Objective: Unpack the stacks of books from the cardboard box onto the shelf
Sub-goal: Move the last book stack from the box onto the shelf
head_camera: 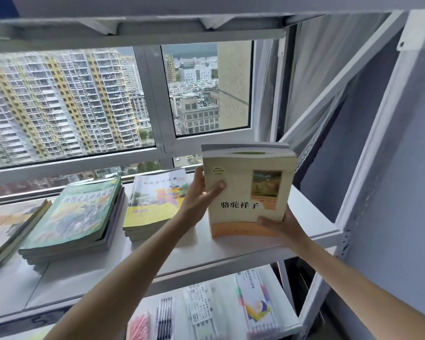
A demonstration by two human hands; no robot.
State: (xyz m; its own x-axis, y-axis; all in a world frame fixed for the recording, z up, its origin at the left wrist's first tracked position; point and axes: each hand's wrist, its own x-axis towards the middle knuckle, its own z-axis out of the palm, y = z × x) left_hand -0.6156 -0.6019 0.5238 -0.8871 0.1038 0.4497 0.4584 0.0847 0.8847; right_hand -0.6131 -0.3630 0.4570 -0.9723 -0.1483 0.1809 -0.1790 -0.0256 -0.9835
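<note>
Both hands hold a stack of books topped by a cream book (249,192) with black title characters and an orange lower band. The stack is tilted up, its lower edge at the white shelf board (206,251), right end. My left hand (201,192) grips the stack's left side, thumb on the cover. My right hand (277,224) holds its lower right corner from beneath. The cardboard box is out of view.
On the same shelf lie a yellow-green stack (155,204), a green stack (79,214) and a pale stack (8,229) at far left. A lower shelf (290,325) holds packs of pens and stationery. A white diagonal brace (329,94) and upright post (368,155) stand right; window behind.
</note>
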